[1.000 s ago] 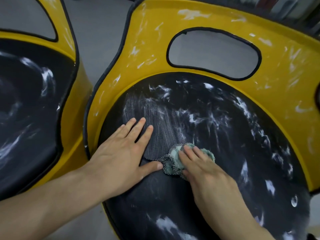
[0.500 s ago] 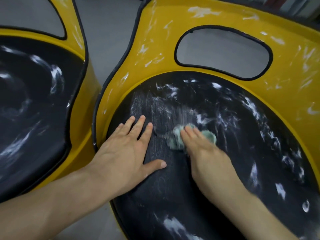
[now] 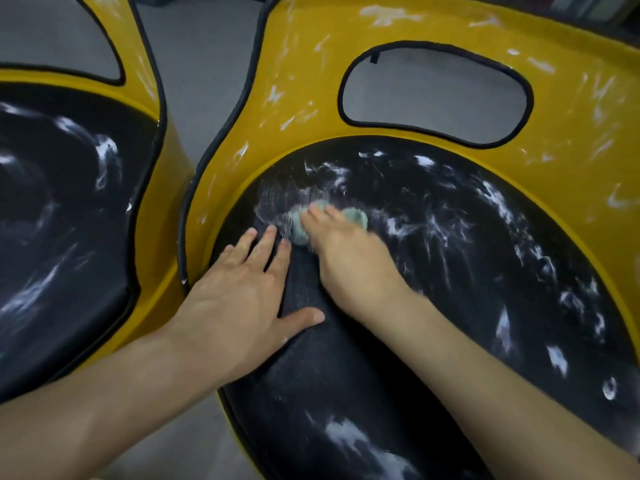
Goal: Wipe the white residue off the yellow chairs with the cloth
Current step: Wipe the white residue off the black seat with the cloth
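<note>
The right yellow chair (image 3: 311, 81) has a black seat (image 3: 450, 271) and an oval cut-out in its back. White residue streaks both the seat and the yellow back. A small green-grey cloth (image 3: 355, 216) lies bunched at the seat's far left. My right hand (image 3: 349, 261) presses it down with fingers stretched over it; the hand and cloth are motion-blurred. My left hand (image 3: 239, 296) rests flat on the seat just left of the cloth, fingers spread. The strip of seat between my hands looks smeared thin.
A second yellow chair (image 3: 152, 209) stands close on the left, its black seat (image 3: 52, 237) also streaked white. A narrow gap of grey floor (image 3: 197, 81) separates the two chairs. Thick white blobs sit on the right seat's near and right edges.
My right hand has pushed the cloth away from me, up the seat toward the backrest and past my left fingertips. My left hand has stayed flat in place.
</note>
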